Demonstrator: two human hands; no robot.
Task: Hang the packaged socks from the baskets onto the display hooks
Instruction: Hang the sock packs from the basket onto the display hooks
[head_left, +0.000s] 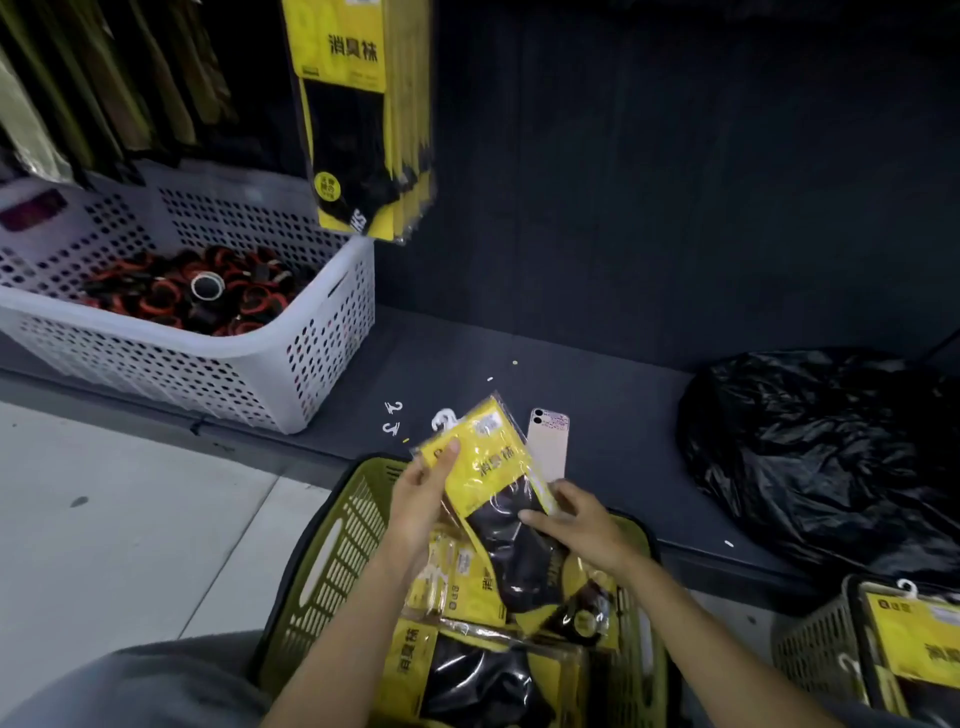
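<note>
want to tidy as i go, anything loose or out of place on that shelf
Yes. Two loose white hanger hooks lie on the dark shelf just beyond the green basket, detached from any pack. A phone also lies there, face down.

The left hand (423, 493) grips the upper left edge of a yellow sock pack (488, 467), and the right hand (576, 522) pinches its right side, above a green basket (332, 561) of more packs. On the dark shelf (597, 364), a phone (550, 441) lies near the front edge (back up), a white basket (208, 358) stands toward the left end and a black bag (821, 457) sits at the right.
</note>
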